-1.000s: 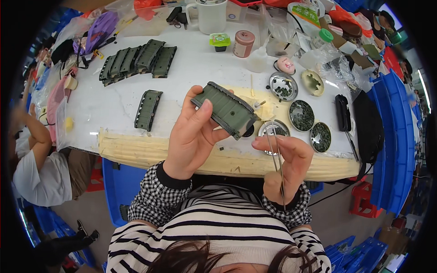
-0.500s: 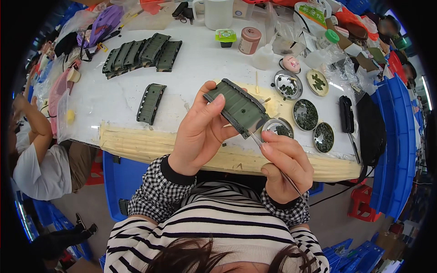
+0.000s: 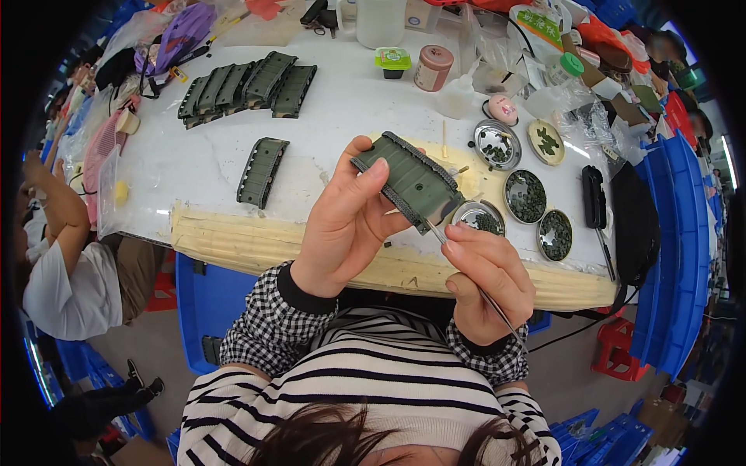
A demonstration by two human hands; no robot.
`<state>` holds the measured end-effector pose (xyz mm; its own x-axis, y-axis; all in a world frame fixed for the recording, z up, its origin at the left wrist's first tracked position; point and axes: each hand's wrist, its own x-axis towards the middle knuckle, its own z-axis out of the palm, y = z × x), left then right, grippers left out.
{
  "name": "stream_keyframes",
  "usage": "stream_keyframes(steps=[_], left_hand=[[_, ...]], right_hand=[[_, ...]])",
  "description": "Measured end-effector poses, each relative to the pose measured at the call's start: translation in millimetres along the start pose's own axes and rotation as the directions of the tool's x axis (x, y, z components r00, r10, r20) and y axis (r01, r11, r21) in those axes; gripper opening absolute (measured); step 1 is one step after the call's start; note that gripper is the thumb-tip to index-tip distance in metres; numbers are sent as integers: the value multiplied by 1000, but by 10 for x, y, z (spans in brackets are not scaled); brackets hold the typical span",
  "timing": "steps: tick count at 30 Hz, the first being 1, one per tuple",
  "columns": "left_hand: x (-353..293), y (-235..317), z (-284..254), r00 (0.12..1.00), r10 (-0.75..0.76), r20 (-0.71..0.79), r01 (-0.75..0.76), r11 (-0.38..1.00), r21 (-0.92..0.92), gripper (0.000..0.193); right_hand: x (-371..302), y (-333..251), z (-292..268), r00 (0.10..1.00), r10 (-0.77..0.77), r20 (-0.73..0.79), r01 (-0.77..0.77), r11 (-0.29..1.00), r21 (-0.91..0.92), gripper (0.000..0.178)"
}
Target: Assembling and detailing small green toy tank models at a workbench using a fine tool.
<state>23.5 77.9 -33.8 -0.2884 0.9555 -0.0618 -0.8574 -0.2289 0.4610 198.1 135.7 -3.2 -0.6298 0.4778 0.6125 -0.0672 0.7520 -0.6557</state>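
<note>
My left hand (image 3: 339,213) is closed on a green camouflage model panel (image 3: 416,177) with dark studded long edges, thumb on top, raised above the table's near edge. Between the pinched fingers of my right hand (image 3: 491,283) is a thin pair of metal tweezers (image 3: 497,309). Their tip meets the panel's lower near corner; whether it grips a small part there, I cannot tell. Just beyond my right fingers sits a metal dish (image 3: 479,219) of tiny dark green parts, partly hidden. A similar panel (image 3: 263,172) lies alone on the table to the left.
More panels (image 3: 268,81) are stacked at the back left. Round dishes of small green parts (image 3: 525,196) stand at the right, near a squeeze bottle (image 3: 457,97) and a pink jar (image 3: 434,68). A black case (image 3: 593,198) lies farther right. Yellowish covering (image 3: 233,241) runs along the near edge.
The view has shifted slightly, so the table's things sit a little differently in it. Both hands keep their hold, with the tweezers' tip still at the panel's corner.
</note>
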Motion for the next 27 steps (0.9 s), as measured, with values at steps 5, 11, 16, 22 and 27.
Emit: stream_keyframes(steps=[5, 11, 16, 22, 27], left_hand=[[-5, 0, -24, 1000, 5, -4, -5, 1000, 8, 23], [-12, -3, -24, 1000, 20, -20, -19, 1000, 13, 23], [-9, 1, -21, 1000, 30, -9, -30, 999, 24, 23], [-11, -1, -33, 1000, 19, -16, -18, 999, 38, 23], [-10, 2, -20, 1000, 7, -9, -7, 1000, 31, 23]], right_hand=[[39, -25, -19, 998, -30, 52, 33, 997, -67, 38], [50, -36, -4, 997, -53, 53, 58, 993, -99, 38], [55, -31, 3, 996, -67, 53, 72, 993, -98, 38], [61, -35, -2, 995, -73, 61, 79, 991, -104, 39], [67, -48, -20, 995, -73, 69, 80, 990, -115, 39]])
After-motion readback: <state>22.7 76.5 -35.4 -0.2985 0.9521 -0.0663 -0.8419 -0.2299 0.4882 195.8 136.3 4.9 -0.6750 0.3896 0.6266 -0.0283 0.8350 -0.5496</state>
